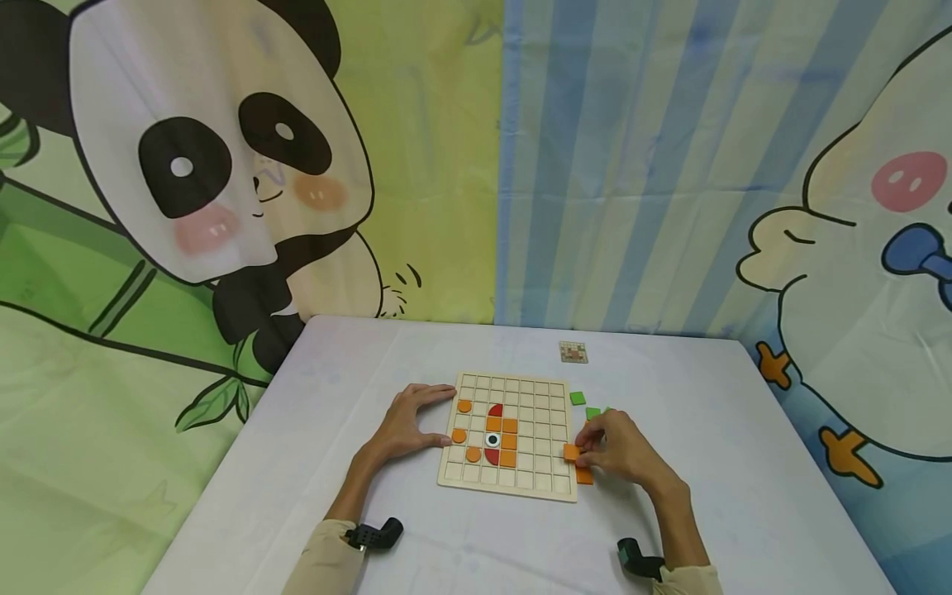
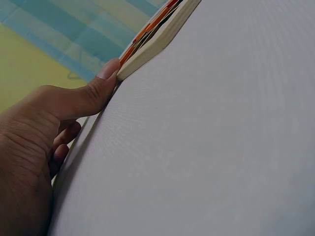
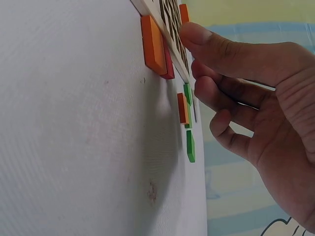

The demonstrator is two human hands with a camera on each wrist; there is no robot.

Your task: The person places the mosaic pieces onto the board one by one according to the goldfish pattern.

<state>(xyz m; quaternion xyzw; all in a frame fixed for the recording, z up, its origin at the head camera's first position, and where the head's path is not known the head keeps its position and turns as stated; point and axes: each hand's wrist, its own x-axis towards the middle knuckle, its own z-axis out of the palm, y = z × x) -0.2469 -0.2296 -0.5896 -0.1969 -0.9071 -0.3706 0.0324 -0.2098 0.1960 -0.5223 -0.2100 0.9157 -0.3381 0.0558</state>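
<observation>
A pale wooden grid board (image 1: pixel 539 483) lies on the table, with orange and red pieces and one eye-patterned tile (image 1: pixel 492 440) in its squares. My left hand (image 1: pixel 407 426) rests at the board's left edge, thumb and fingers spread; in the left wrist view the thumb (image 2: pixel 96 91) touches the board's corner (image 2: pixel 147 54). Over the right edge, my right hand (image 1: pixel 617 446) pinches an orange square tile (image 1: pixel 570 453) between thumb and fingertips. That tile (image 3: pixel 184 13) shows only partly behind the thumb in the right wrist view. Beneath this hand lies another orange tile (image 1: pixel 584 476).
Green tiles (image 1: pixel 578 398) lie along the board's right side. In the right wrist view a red piece (image 3: pixel 169 64) sits beside the orange tile (image 3: pixel 153 46) on the table. A small patterned card (image 1: pixel 573 352) lies behind the board. Printed curtains hang beyond the white table (image 1: pixel 446 545).
</observation>
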